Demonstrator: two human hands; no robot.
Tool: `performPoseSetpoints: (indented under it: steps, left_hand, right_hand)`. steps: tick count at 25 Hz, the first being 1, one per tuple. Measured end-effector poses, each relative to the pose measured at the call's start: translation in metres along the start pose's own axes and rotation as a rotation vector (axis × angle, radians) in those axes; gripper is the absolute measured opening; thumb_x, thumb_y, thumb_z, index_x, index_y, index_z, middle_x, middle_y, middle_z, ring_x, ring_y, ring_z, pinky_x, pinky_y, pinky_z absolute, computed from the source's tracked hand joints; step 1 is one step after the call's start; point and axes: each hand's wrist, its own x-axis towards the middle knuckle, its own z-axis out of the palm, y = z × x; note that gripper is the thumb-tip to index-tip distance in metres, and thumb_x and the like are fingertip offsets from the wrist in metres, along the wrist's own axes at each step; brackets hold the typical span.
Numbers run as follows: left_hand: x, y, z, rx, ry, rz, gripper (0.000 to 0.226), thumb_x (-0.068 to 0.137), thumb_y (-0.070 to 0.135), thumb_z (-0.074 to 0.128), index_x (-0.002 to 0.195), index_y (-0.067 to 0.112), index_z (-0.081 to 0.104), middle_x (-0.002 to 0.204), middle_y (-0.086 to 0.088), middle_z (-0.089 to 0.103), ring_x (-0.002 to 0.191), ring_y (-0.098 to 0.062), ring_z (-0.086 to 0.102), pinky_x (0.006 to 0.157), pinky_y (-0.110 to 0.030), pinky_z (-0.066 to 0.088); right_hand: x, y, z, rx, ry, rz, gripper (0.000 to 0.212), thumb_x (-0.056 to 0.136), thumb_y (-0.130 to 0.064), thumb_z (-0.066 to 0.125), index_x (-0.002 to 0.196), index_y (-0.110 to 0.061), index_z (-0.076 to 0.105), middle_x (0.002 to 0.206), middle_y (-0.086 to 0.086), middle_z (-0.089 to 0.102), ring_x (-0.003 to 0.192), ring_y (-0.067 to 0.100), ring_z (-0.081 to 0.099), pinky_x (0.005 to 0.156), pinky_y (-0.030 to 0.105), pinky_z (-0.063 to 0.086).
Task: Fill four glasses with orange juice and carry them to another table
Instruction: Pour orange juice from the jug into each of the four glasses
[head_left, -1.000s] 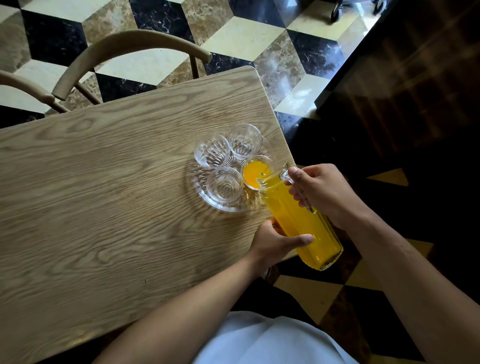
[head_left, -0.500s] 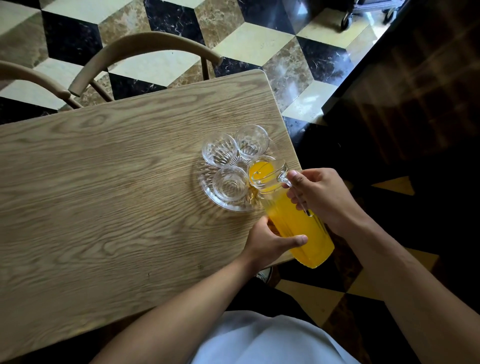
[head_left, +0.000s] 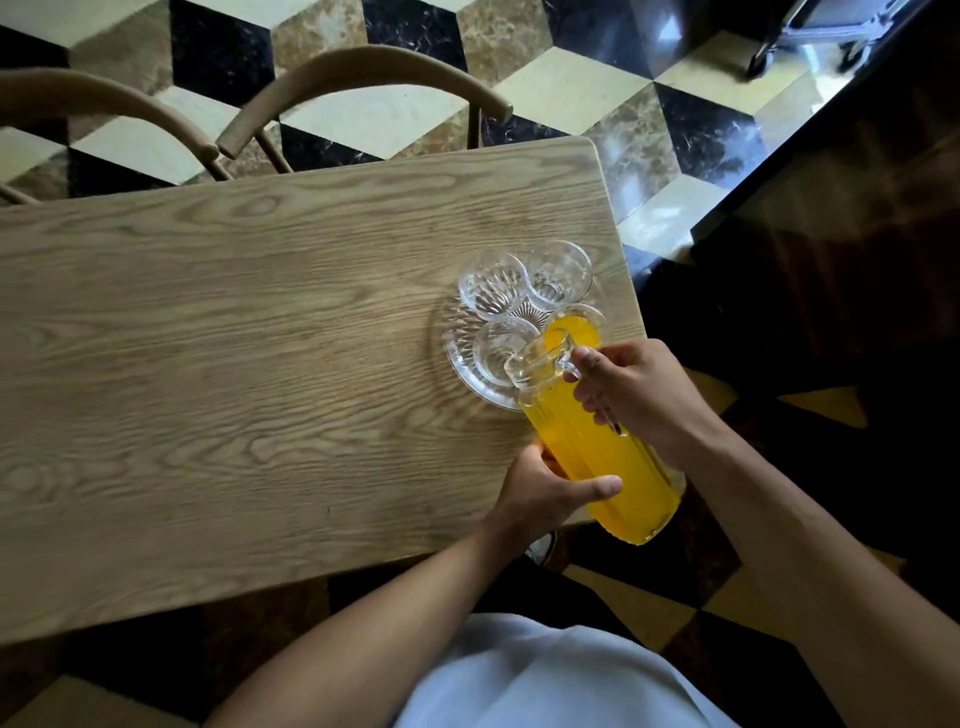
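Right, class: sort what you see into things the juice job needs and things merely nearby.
Needed: tall glass pitcher of orange juice; four small clear ribbed glasses; round clear glass tray; left hand; right hand.

Nearby: two curved wooden chairs; light oak table.

Arms: both mine bare from wrist to past the elbow, no sleeves showing.
Left hand (head_left: 540, 488): no ring, no watch.
Right hand (head_left: 639, 395): bare too, wrist unbanded.
Top (head_left: 545, 680): pale whitish-blue cloth, softly creased.
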Motion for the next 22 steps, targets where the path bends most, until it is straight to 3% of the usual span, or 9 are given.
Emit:
performPoseSetpoints:
  steps: [12, 16, 22]
  left_hand:
    - [-0.006, 0.002, 0.004, -0.046, -0.060, -0.009, 0.052, 0.074, 0.020, 0.095, 0.119, 0.013, 0.071, 0.112, -0.007, 0.082, 0.102, -0.022, 0.080, 0.084, -0.029, 0.062]
    - [-0.005, 0.004, 0.003, -0.044, -0.073, 0.004, 0.047, 0.074, 0.018, 0.095, 0.116, 0.016, 0.072, 0.114, -0.010, 0.082, 0.105, -0.027, 0.079, 0.089, -0.036, 0.063]
    - [-0.003, 0.007, 0.003, -0.044, -0.089, -0.012, 0.058, 0.073, 0.017, 0.094, 0.123, 0.004, 0.068, 0.119, -0.021, 0.078, 0.114, -0.043, 0.073, 0.103, -0.056, 0.059]
  right_hand:
    - [0.007, -0.003, 0.005, -0.092, 0.007, 0.027, 0.043, 0.103, -0.035, 0.056, 0.082, -0.002, 0.075, 0.068, 0.007, 0.070, 0.058, 0.016, 0.060, 0.057, 0.033, 0.052]
    - [0.010, -0.006, 0.007, -0.147, 0.009, 0.029, 0.044, 0.103, -0.038, 0.056, 0.082, -0.003, 0.075, 0.074, 0.012, 0.075, 0.061, 0.020, 0.064, 0.063, 0.038, 0.057]
    - [0.014, -0.011, 0.008, -0.140, 0.008, 0.018, 0.045, 0.103, -0.035, 0.057, 0.083, 0.001, 0.075, 0.073, 0.014, 0.072, 0.060, 0.022, 0.062, 0.059, 0.035, 0.053]
